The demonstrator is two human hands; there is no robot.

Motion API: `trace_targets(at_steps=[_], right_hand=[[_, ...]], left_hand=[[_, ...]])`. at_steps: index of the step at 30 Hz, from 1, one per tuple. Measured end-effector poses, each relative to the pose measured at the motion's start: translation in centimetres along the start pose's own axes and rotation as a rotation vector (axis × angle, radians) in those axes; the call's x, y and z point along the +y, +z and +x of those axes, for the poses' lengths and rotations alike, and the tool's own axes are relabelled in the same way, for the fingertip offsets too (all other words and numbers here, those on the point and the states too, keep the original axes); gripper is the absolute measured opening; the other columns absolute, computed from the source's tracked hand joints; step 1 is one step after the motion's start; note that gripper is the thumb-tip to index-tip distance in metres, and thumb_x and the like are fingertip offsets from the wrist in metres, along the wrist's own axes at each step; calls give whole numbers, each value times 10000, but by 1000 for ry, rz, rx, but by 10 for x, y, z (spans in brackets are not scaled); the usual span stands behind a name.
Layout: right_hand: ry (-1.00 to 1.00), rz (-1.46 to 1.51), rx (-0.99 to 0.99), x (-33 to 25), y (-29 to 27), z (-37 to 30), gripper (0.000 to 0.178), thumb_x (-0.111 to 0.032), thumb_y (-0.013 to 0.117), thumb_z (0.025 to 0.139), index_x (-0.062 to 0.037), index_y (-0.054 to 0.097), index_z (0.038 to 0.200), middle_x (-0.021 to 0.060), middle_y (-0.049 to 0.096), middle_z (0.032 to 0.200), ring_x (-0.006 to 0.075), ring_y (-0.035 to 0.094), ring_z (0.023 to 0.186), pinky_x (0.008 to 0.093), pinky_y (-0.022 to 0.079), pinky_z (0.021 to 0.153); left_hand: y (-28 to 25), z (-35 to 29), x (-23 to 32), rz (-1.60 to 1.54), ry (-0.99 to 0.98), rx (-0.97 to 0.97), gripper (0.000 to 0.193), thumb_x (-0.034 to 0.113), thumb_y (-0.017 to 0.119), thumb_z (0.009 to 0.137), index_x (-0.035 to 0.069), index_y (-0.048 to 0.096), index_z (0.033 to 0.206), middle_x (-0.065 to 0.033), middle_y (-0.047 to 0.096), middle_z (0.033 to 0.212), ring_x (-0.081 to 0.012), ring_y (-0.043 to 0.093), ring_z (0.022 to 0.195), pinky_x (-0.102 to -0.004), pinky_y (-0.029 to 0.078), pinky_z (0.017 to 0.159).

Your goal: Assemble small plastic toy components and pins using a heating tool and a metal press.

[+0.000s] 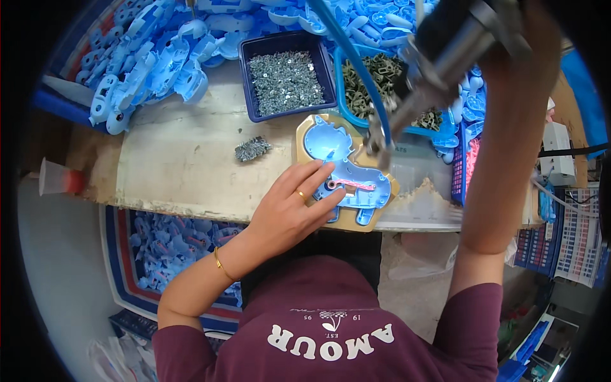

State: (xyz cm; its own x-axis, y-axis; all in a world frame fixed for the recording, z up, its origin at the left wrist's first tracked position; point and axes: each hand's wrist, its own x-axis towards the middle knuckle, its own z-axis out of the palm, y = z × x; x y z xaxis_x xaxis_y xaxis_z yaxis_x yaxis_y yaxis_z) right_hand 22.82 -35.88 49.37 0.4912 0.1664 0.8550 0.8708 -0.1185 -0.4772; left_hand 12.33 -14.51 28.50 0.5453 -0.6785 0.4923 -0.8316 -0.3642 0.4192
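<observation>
A light-blue animal-shaped plastic shell half (366, 173) lies hollow side up in a tan fixture (393, 191) at the table's front edge. A thin pink part (356, 184) with a ring end sits inside it. My left hand (289, 197), fingers spread, rests on the shell's left side with fingertips around the ring end. At the upper right my right hand (525, 48) is raised at a metal power screwdriver (439, 83), blurred by motion. The tool slants down toward the shell, its tip end (384, 156) over the shell's edge. My right fingers are mostly hidden, but the hand appears closed round the tool.
A dark-blue tray (245, 83) holds many screws; a turquoise tray (344, 105) holds small olive metal pieces. A screw pile (252, 149) lies left of the fixture. Blue shells (165, 63) heap up behind. A blue hose (347, 44) crosses the trays. A cup (54, 178) stands left.
</observation>
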Motion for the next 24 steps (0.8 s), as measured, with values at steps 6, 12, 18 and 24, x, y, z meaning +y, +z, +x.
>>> trace_targets(at_steps=[6, 12, 18, 24], right_hand=[[190, 158, 165, -26, 30, -25, 513, -133, 628, 844, 61, 463, 1288, 144, 623, 764, 196, 609, 601, 310, 552, 557], [699, 219, 266, -63, 45, -37, 637, -107, 613, 754, 50, 397, 1332, 136, 576, 639, 202, 543, 446, 320, 503, 437], [686, -11, 344, -67, 52, -43, 454, -44, 573, 801, 33, 429, 1225, 108, 559, 631, 175, 543, 461, 284, 507, 476], [190, -184, 244, -38, 16, -45, 285, -213, 630, 966, 23, 607, 1123, 58, 573, 683, 127, 554, 495, 247, 496, 535]], left_hand=[[6, -4, -3, 45, 2, -35, 407, 220, 784, 815, 161, 672, 1203, -139, 552, 1422, -336, 508, 1325, -496, 421, 1112], [9, -2, 1, 50, -15, -61, 328, 214, 759, 833, 151, 694, 1148, -145, 572, 1397, -333, 518, 1319, -502, 401, 1129], [7, 4, -1, 55, -1, 2, 308, 228, 754, 836, 139, 706, 1127, -135, 602, 1350, -350, 534, 1296, -499, 408, 1122], [8, -1, 3, 100, -3, -49, 249, 200, 737, 855, 128, 683, 1087, -115, 611, 1302, -343, 523, 1300, -509, 408, 1124]])
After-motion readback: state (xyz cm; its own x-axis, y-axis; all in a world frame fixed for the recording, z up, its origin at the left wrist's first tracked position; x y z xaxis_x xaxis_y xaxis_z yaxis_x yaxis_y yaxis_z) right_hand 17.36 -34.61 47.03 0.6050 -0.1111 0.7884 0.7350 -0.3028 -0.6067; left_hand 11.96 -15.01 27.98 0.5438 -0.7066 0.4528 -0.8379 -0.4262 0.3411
